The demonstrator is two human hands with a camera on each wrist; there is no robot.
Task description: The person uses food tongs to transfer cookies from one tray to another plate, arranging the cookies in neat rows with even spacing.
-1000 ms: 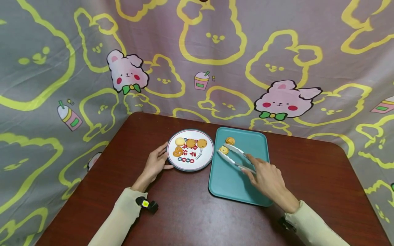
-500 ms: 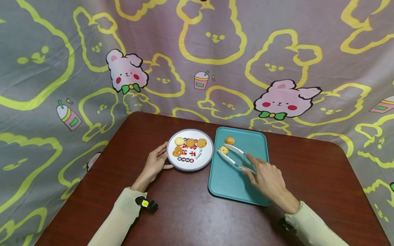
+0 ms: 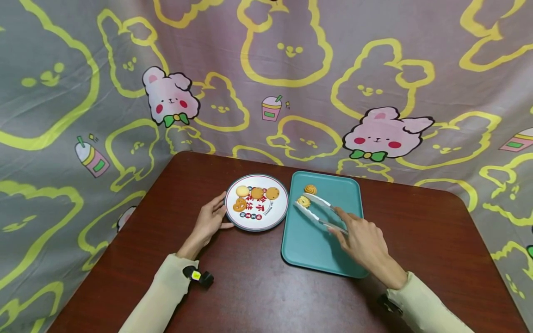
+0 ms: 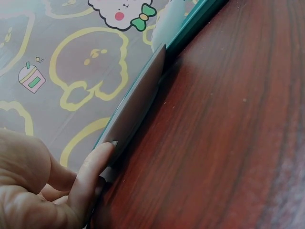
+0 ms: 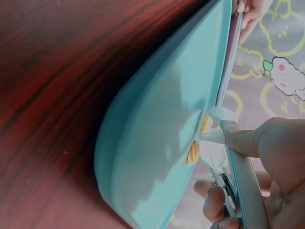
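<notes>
On the table [image 3: 258, 286], the left hand [image 3: 210, 221] rests open-fingered against the rim of the round plate [image 3: 283, 213] holding four cookies. The right hand [image 3: 361, 239] has its grip clamped on white tongs [image 3: 316, 213], whose tips straddle a cookie [image 3: 303, 201] on the teal tray [image 3: 316, 249]. The pick-up step seems in hand; next, squeezing gently and lifting it clear.

A bunny-print cloth [image 3: 291, 69] hangs behind the dark wooden table [image 3: 258, 286].

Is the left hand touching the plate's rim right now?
Touching. In the left wrist view a finger of the left hand presses against the plate at its rim; the head view agrees.
</notes>
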